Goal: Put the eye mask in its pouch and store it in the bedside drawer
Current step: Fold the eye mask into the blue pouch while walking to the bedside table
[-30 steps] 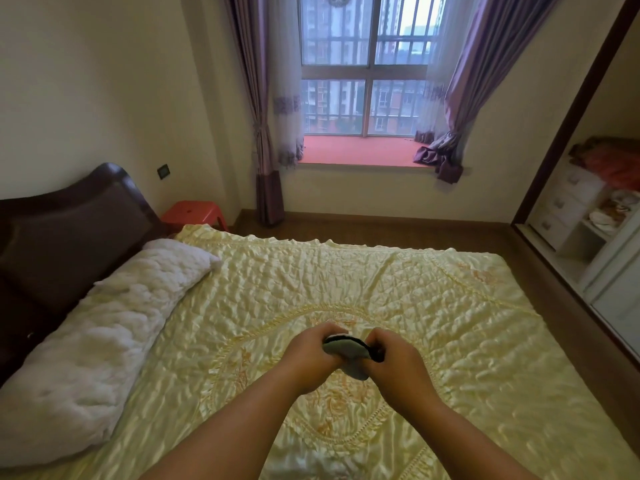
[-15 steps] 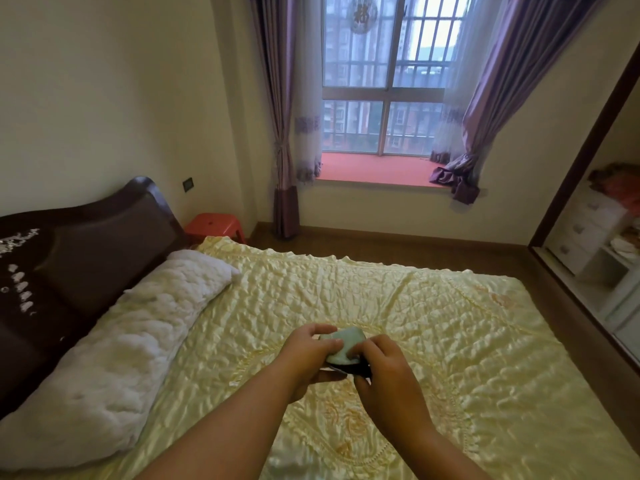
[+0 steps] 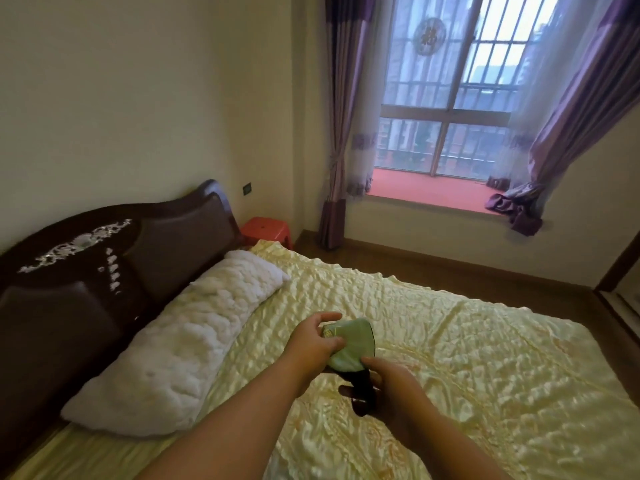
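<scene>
step: bagging the mask | eye mask [image 3: 348,344]: held above the middle of the bed [image 3: 467,358], black strap dangling below | left hand [image 3: 317,341]: clamped on the green item's upper edge | right hand [image 3: 389,377]: pinching its lower end | pouch: cannot tell it apart | advice: tuck strap in first, keep opening spread

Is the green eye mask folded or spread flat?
Folded: the green eye mask is bunched between left hand and right hand, black strap dangling.
</scene>
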The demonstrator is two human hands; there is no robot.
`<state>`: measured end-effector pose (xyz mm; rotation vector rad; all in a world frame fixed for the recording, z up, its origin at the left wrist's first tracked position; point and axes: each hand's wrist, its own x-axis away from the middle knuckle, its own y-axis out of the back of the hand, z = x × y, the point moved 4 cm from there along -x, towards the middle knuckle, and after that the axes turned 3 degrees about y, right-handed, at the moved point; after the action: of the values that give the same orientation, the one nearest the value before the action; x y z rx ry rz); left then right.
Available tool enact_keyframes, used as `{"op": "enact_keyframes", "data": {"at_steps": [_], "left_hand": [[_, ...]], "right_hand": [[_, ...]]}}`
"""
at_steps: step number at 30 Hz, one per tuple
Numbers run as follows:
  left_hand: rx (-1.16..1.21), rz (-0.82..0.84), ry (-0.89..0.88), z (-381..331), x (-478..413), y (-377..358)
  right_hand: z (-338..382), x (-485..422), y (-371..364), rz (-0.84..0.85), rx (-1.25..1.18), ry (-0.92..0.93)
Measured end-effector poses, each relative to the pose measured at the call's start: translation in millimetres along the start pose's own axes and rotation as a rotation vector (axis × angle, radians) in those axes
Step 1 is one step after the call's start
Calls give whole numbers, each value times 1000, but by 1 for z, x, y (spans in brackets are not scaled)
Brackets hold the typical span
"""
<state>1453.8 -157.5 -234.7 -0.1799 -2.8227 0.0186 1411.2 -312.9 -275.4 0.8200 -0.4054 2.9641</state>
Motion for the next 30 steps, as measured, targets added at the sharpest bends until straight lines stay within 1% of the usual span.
{"op": "enact_keyframes", "data": {"at_steps": [6, 11, 17, 25, 30], "left_hand": [[-64, -114, -42, -4, 24, 36], [-136, -265, -66, 3, 53, 71], [-141, -441, -52, 19, 91, 110], [-157, -715, -27, 55, 163, 179], [-124, -805, 22, 84, 219, 221]], "right_hand": [[1, -10, -37, 74, -24, 13], [-9, -9, -74, 163, -2, 11], [-26, 3, -117, 278, 85, 26], [-76, 37, -195, 473, 166, -54], [-119, 65, -248, 509, 261, -61]]}}
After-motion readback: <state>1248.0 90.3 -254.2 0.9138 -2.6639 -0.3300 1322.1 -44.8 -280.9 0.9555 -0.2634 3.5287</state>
